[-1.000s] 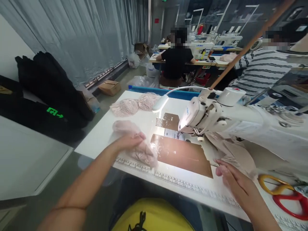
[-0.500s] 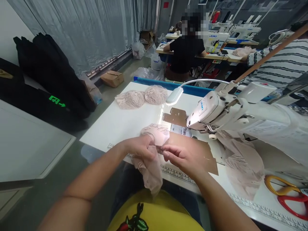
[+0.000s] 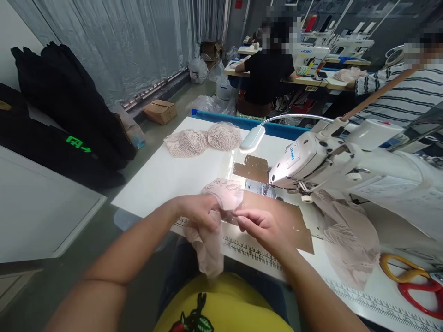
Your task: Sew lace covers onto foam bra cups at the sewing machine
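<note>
My left hand [image 3: 200,210] is closed round a pale pink lace bra cup [image 3: 228,193], thumb on the near side. A length of sheer pink fabric [image 3: 209,253] hangs from that grip over the table's front edge. At the cup's right lower edge, my right hand [image 3: 259,226] pinches the thin material between thumb and forefinger. Both hands are above the front of the white sewing table [image 3: 148,184], left of the sewing machine's needle area. Two joined lace cups [image 3: 204,139] lie at the table's far side.
The white JUKI sewing machine [image 3: 311,161] stands at right, a lamp [image 3: 252,139] beside its head. Brown card [image 3: 277,216] covers part of the bed. More pink lace [image 3: 349,235] and scissors [image 3: 411,276] lie at right. Two people [image 3: 266,74] sit beyond the table.
The hanging sheer fabric has swung left and up slightly with my left hand. My right hand keeps its pinch at the cup's edge, a little farther from the left thumb.
</note>
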`<state>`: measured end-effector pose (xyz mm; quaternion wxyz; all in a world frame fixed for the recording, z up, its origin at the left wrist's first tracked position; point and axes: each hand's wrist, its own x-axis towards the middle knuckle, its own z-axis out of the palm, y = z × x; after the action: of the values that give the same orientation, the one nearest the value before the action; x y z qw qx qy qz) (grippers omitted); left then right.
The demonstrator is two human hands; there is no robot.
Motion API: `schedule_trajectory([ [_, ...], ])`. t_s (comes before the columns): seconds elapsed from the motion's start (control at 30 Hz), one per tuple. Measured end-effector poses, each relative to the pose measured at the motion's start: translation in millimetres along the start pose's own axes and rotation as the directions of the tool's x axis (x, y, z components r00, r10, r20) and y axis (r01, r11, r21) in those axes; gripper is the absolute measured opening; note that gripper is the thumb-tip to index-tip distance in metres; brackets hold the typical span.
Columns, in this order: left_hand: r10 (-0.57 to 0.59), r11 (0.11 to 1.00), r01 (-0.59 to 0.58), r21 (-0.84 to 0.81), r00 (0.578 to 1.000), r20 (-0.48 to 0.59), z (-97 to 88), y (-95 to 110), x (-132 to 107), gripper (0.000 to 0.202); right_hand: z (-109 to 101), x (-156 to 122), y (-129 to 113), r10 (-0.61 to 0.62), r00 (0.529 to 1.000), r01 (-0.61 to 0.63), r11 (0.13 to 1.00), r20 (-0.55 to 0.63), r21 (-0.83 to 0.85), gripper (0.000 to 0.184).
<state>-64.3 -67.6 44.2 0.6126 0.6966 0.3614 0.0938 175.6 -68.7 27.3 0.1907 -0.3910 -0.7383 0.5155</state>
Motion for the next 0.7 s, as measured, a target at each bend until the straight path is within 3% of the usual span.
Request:
schedule_trajectory([
  [0.07,-0.011,0.987,0.011,0.162,1.000,0.000,-20.3,2.8,-15.0,0.031,-14.4,-11.5,16.9,-0.026,0.995,0.002,0.973,-0.101,-0.231,0.035],
  [0.13,-0.140,0.928,0.187,0.323,0.977,-0.162,-41.0,2.6,-31.2,0.034,-33.4,-25.8,41.3,-0.095,0.962,-0.052,0.856,-0.256,-0.515,0.039],
  [0.17,-0.195,0.856,0.327,0.399,0.921,-0.337,-49.3,1.1,-38.1,0.036,-43.8,-33.4,55.2,-0.132,0.927,-0.132,0.760,-0.351,-0.636,0.040],
  [0.2,-0.192,0.774,0.453,0.442,0.833,-0.518,-55.1,-1.1,-43.5,0.041,-54.1,-40.8,69.1,-0.168,0.904,-0.197,0.654,-0.394,-0.730,0.043],
  [0.23,-0.151,0.699,0.546,0.461,0.744,-0.651,-57.9,-3.7,-47.1,0.047,-63.5,-47.9,82.2,-0.214,0.883,-0.237,0.568,-0.419,-0.788,0.046],
  [0.27,-0.084,0.647,0.588,0.485,0.688,-0.721,-57.5,-6.4,-48.6,0.054,-71.6,-54.2,93.5,-0.260,0.866,-0.255,0.507,-0.428,-0.824,0.048],
  [0.3,-0.022,0.621,0.579,0.528,0.687,-0.727,-53.8,-9.1,-48.2,0.060,-77.8,-59.7,102.1,-0.285,0.851,-0.279,0.466,-0.441,-0.840,0.050],
  [0.37,0.060,0.618,0.437,0.654,0.803,-0.593,-38.6,-13.6,-41.8,0.061,-82.9,-67.1,109.5,-0.315,0.828,-0.293,0.462,-0.464,-0.837,0.051],
  [0.43,0.147,0.617,0.226,0.754,0.908,-0.393,-18.2,-17.4,-29.2,0.055,-78.1,-69.6,103.4,-0.295,0.810,-0.270,0.580,-0.507,-0.769,0.047],
  [0.5,0.214,0.600,0.108,0.793,0.933,-0.289,0.0,-21.1,-13.4,0.050,-64.7,-67.7,87.6,-0.196,0.806,-0.215,0.782,-0.558,-0.585,0.040],
  [0.57,0.229,0.600,0.169,0.782,0.900,-0.370,11.5,-24.1,1.8,0.034,-45.8,-63.0,68.2,-0.005,0.836,-0.165,0.952,-0.549,-0.260,0.036],
  [0.6,0.227,0.607,0.223,0.763,0.871,-0.436,14.7,-25.0,8.1,0.026,-35.2,-60.0,58.9,0.102,0.864,-0.156,0.985,-0.493,-0.070,0.038],
  [0.7,0.258,0.667,0.308,0.679,0.759,-0.598,21.6,-23.2,20.2,0.014,-3.9,-49.0,35.6,0.302,0.906,-0.173,0.904,-0.297,0.392,0.052],
])
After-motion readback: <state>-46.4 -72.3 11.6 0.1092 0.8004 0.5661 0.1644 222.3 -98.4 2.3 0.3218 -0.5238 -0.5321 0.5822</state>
